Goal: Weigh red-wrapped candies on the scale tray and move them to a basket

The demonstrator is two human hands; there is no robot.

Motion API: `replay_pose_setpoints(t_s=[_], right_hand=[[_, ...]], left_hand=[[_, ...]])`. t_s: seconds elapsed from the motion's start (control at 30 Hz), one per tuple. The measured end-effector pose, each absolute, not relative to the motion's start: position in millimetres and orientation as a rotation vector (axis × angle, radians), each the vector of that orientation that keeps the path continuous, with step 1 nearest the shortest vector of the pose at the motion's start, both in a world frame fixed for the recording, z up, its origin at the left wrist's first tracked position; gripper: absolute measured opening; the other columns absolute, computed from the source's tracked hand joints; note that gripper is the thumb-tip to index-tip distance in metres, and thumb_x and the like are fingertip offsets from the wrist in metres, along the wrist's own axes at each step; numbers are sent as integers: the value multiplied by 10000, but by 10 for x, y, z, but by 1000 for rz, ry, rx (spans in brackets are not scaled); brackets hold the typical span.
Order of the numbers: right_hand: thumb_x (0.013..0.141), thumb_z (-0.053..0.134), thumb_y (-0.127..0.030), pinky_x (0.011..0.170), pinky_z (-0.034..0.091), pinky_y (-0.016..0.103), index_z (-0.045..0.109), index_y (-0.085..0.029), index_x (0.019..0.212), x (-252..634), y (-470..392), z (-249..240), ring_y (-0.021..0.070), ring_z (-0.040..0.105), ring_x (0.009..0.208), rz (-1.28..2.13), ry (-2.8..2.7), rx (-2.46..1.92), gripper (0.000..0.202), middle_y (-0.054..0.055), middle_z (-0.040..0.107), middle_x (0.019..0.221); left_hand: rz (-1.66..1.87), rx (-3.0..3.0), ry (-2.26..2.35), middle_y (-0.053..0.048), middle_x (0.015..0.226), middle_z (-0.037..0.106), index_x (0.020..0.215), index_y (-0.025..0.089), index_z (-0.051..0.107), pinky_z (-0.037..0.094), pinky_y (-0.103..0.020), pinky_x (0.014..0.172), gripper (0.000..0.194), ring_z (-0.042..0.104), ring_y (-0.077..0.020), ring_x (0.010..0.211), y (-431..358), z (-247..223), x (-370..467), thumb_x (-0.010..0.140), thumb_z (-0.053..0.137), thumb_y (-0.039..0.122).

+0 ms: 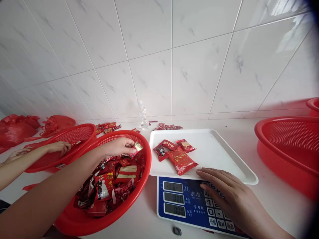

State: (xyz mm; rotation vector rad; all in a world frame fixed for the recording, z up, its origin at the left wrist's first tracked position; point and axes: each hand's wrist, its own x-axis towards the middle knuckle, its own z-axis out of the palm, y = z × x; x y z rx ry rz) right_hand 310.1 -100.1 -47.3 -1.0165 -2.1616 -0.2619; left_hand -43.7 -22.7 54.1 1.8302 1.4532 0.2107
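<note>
My left hand (122, 146) is over the right side of a red basket (147, 156) heaped with red snack packets (106, 186). Pinched in its fingers is a small gold-and-red packet (138, 147). My right hand (224, 187) lies with fingers stretched out over the keypad of a blue electronic scale (195, 205), its fingertips at the near rim of the white tray (219, 149). On the tray's left half several red packets (181, 161) lie in a loose pile. My right palm covers part of the keys.
On the left, another person's hand (59, 147) reaches into a second red basket (87, 127). Red plastic bags (57, 124) lie behind it. A clear bottle (143, 116) stands by the tiled wall, with loose packets (168, 126) beside it. A third red basket (286, 159) stands right.
</note>
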Motion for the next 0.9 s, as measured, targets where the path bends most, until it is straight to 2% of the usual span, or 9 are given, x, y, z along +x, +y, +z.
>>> replay_pose_setpoints(t_s=[0.1,0.23,0.3,0.4,0.47,0.63,0.73,0.83,0.9], right_hand=[[928,437,-350,716,577,333,651,-224,1043,3099,-1002,-466,202,689,869,-270,-2171,-1023,274,50,725,991],[935,425,-326,730,573,345,645,-226,1051,3092,-1011,-447,204,686,879,-262,-2189,-1052,268,56,722,997],[937,430,-306,740,570,347,632,-216,1069,3088,-1016,-436,202,681,893,-258,-2207,-1053,258,61,717,1011],[938,434,-284,746,567,348,621,-202,1080,3080,-1023,-418,201,675,901,-253,-2216,-1044,249,67,714,1013],[938,433,-274,745,565,347,620,-198,1075,3075,-1028,-408,200,674,900,-245,-2213,-1040,244,69,715,1007],[938,436,-279,754,561,360,608,-203,1101,3075,-1034,-404,205,668,912,-210,-2213,-1037,249,71,709,1027],[938,433,-285,755,558,370,601,-215,1108,3081,-1039,-416,210,665,918,-180,-2210,-1043,249,70,705,1040],[936,435,-278,757,556,377,601,-220,1098,3083,-1044,-424,211,665,912,-153,-2203,-1044,239,68,704,1038],[932,442,-274,761,555,381,599,-221,1099,3082,-1045,-422,213,664,914,-136,-2201,-1045,235,67,703,1042]], left_hand=[[374,1802,1388,-30,1017,689,957,210,654,457,-295,829,275,613,-208,973,-257,640,-247,801,555,413],[474,1884,1356,-55,1002,695,1151,195,565,471,-327,848,369,638,-197,931,-258,535,134,808,557,330],[458,2070,1392,-96,1156,641,1254,203,498,444,-360,916,466,594,-224,1053,-273,446,338,814,564,342],[300,2344,1363,-131,1489,313,1415,222,311,277,-424,1083,658,284,-271,1361,-309,320,608,841,538,449],[84,2384,1333,-137,1554,95,1474,226,138,155,-503,1117,794,62,-299,1419,-316,255,752,844,480,566],[-133,2384,1317,-98,1552,-129,1470,327,-52,43,-659,1059,980,-111,-385,1392,-220,178,998,722,365,804],[-123,2468,1250,-58,1568,-31,1461,388,61,56,-702,1030,922,-78,-405,1393,-125,160,1098,707,376,813],[-109,2548,1210,-73,1538,208,1443,346,228,102,-680,1042,830,32,-368,1408,-63,149,1154,747,377,773],[-96,2554,1209,-89,1529,234,1435,304,270,115,-644,1066,805,57,-342,1413,-71,170,1150,772,384,744]])
